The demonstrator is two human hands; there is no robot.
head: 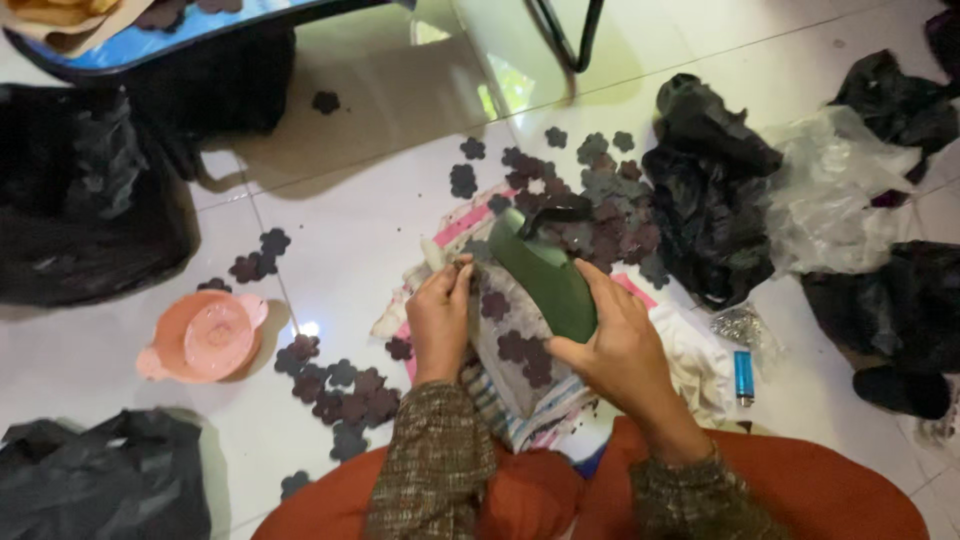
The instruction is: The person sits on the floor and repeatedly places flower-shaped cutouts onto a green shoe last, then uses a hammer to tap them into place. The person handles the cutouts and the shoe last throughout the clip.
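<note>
2 hands work over the floor: the right hand grips a green shoe, the left hand pinches a small dark flower.

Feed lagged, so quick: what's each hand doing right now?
Left hand: closed, pinching a small pale piece.
Right hand: closed around a green leaf-shaped piece.

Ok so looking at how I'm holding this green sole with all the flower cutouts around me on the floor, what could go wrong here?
The left hand pinches something small right beside the green sole held in the right hand; fingers could get nicked or pinched, though the item is too small to identify. The blue lighter lies close to cloth and plastic bags, a possible fire hazard. Loose flower cutouts may scatter if knocked.
</note>
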